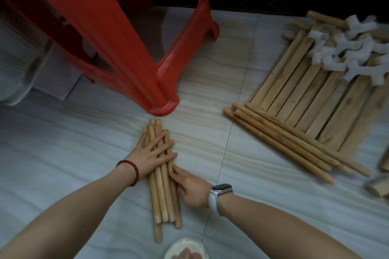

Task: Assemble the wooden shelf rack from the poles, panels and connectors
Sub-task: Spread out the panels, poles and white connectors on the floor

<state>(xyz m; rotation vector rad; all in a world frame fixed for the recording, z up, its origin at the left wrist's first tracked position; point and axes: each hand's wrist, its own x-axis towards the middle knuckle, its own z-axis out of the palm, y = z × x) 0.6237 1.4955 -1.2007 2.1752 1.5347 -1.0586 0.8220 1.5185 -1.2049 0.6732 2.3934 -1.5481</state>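
Our left hand (152, 151) lies flat on the short poles (163, 174), right hand (192, 189) fingers straight alongside; light, stiff, they'll roll, so we'd grab mid-bundle.

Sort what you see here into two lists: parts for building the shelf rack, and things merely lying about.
For the job: bundle of poles under both hands, longer poles, slatted panel, white connectors.
Lying about: red plastic stool, slipper.

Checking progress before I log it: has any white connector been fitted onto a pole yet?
No. The white connectors lie loose on the slatted panel, and both hands rest on a bare pole bundle.
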